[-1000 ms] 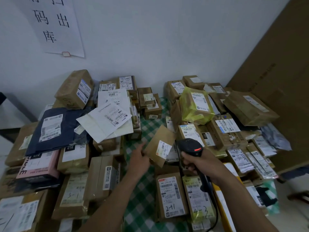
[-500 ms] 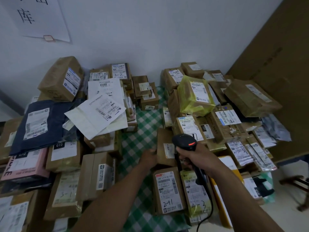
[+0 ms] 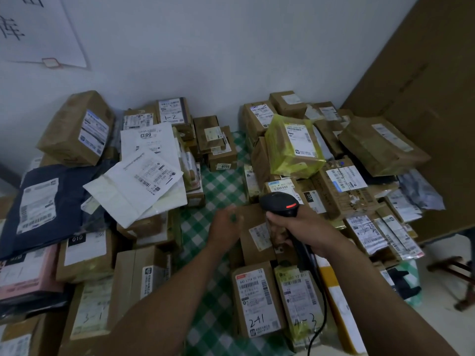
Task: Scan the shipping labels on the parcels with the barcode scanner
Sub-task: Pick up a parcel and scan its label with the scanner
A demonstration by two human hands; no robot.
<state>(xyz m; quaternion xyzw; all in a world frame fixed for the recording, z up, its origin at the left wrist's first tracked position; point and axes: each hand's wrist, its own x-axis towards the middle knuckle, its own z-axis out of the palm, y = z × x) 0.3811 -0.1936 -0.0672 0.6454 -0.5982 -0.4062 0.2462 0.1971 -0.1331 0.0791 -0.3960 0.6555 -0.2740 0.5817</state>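
Our right hand [image 3: 305, 227] is wrapped round the grip of the black barcode scanner [image 3: 281, 204] — fingers curled tight on the handle, red light on top, scanner head pointing fwd over the parcels, forearm coming in from bottom right. Left hand [image 3: 226, 223] reaches out over the green check cloth [image 3: 218, 181], right beside a small brown parcel [image 3: 257, 236] w/ a white label — it's blurred, so we can't tell if the fingers are spread or touching the box.

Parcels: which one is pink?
The pink box at the left edge of the head view, just below the dark blue mailer bag and left of the carton tagged 010. The rest are brown cartons or white, dark or yellow wraps.
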